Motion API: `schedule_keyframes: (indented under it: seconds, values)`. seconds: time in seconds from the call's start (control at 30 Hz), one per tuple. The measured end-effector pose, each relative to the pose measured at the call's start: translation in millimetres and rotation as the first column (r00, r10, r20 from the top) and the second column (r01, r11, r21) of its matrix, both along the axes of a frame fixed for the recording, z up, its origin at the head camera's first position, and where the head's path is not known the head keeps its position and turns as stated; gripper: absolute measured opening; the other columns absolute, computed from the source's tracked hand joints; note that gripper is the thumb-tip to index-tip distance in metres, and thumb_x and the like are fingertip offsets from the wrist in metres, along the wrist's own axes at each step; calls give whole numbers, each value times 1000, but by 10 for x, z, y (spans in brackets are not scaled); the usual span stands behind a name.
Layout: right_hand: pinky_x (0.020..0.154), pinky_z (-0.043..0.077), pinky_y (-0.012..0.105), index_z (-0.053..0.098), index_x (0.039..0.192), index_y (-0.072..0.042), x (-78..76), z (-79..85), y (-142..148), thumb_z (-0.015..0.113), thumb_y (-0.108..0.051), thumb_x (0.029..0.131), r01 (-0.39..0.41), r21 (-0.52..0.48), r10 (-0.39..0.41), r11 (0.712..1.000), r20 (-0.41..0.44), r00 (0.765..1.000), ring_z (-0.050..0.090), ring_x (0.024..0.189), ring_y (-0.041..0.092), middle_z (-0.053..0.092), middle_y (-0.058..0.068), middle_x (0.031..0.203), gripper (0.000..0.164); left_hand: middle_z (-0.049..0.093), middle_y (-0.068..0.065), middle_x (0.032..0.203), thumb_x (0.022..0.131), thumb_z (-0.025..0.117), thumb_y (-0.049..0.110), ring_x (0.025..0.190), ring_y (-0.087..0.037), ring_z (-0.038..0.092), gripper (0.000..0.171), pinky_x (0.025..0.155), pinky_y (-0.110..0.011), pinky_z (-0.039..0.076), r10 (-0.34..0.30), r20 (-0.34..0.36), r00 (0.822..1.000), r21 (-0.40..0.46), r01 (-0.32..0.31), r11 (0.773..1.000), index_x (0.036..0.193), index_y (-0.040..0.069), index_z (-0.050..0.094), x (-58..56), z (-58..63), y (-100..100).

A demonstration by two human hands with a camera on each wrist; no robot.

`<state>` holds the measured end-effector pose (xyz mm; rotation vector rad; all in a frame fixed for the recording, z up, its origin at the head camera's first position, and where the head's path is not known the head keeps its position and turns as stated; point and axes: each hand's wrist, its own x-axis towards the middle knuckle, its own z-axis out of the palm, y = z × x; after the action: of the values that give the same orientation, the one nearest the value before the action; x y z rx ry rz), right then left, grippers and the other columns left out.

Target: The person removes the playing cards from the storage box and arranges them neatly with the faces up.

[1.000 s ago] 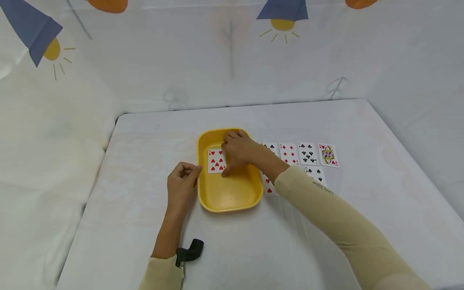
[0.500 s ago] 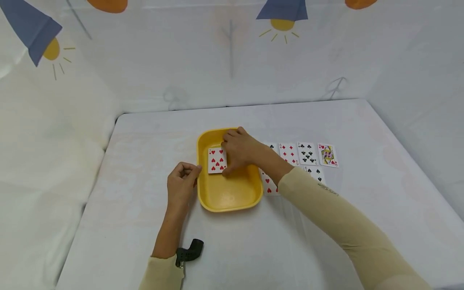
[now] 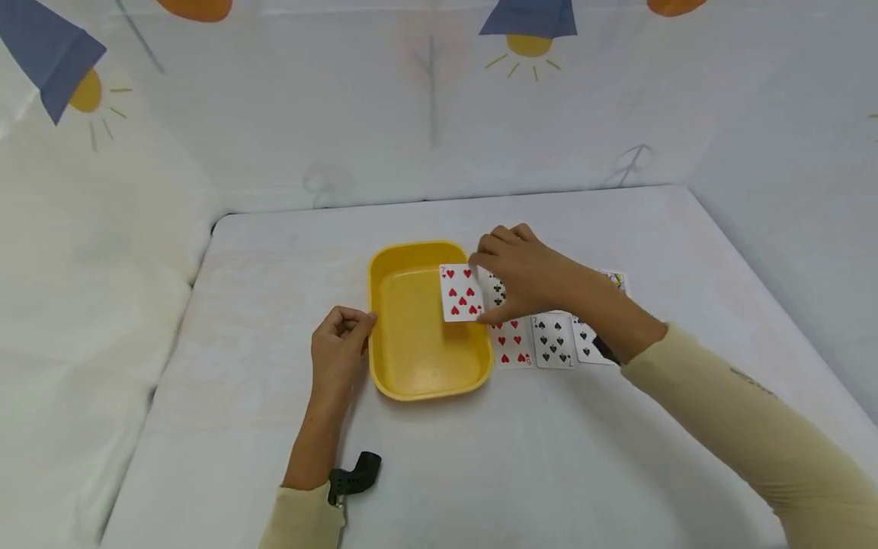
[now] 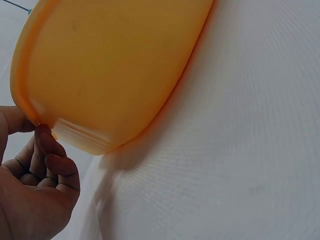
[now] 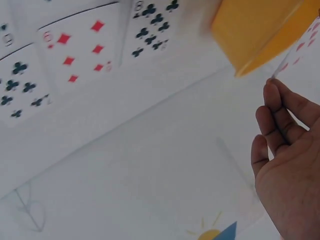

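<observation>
My right hand [image 3: 531, 271] pinches the seven of hearts playing card [image 3: 458, 293] by its right edge. The card is raised face up over the right side of the yellow tray [image 3: 418, 362]. In the right wrist view, the card [image 5: 304, 44] is seen at a slant beyond the fingertips. My left hand [image 3: 338, 343] holds the tray's left rim between thumb and finger, and the left wrist view shows this grip [image 4: 40, 185] at the tray's edge. Nothing lies on the part of the tray floor that shows.
Right of the tray, playing cards lie face up in two rows. The front row has a hearts card [image 3: 511, 345] and the seven of spades [image 3: 552, 343]. My right arm covers part of the back row; the right wrist view shows its six of diamonds [image 5: 75, 50] and eight of clubs [image 5: 152, 30].
My right hand has lifted the seven of hearts from the tray floor and carried it rightward to the rim. The left hand stays at the tray's left rim.
</observation>
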<state>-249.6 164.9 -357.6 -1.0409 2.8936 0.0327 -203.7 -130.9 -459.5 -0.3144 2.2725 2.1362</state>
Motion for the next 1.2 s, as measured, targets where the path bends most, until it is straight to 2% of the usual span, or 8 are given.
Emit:
schedule_keyframes:
  seconds: [0.1, 0.33, 0.63, 0.93, 1.2]
  values:
    - [99, 30, 45, 61, 130, -9, 117, -10, 277, 77, -67, 72, 23, -18, -23, 1000, -21, 1000, 41, 118, 24, 54, 4, 122, 84, 55, -5, 82, 93, 73, 29, 67, -14, 49, 28, 61, -25, 45, -3, -1, 1000, -1, 3, 1000, 98, 4, 62, -4, 1, -18]
    - [99, 30, 50, 62, 128, -8, 405, -104, 913, 84, -60, 68, 156, -33, -157, 987, -16, 987, 43, 118, 26, 55, 5, 121, 82, 56, -6, 84, 92, 74, 29, 68, -15, 49, 28, 61, -24, 45, -5, 16, 1000, 3, 5, 1000, 98, 5, 62, -20, -31, -37]
    - [93, 29, 50, 63, 125, -5, 709, -272, 1542, 89, -50, 67, 262, -74, -259, 962, 46, 965, 44, 118, 29, 56, 7, 120, 79, 55, -6, 86, 92, 74, 29, 70, -15, 49, 26, 60, -22, 44, 1, 23, 1000, -14, -1, 1000, 99, 6, 62, -31, -41, -70]
    - [88, 31, 52, 64, 121, -5, 941, -440, 1903, 92, -47, 63, 325, -66, -321, 943, 69, 945, 45, 114, 31, 57, 7, 115, 77, 55, -5, 86, 92, 73, 29, 70, -15, 49, 26, 60, -23, 44, 5, 42, 999, -18, -4, 1000, 99, 7, 63, -22, -18, -114]
    - [92, 32, 55, 64, 124, -4, 963, -590, 1955, 91, -44, 66, 378, -28, -370, 925, 151, 917, 44, 117, 35, 56, 12, 120, 76, 55, -4, 85, 92, 75, 30, 69, -16, 49, 28, 60, -23, 44, 29, 48, 998, -11, -29, 1000, 99, 6, 62, 22, 5, -222]
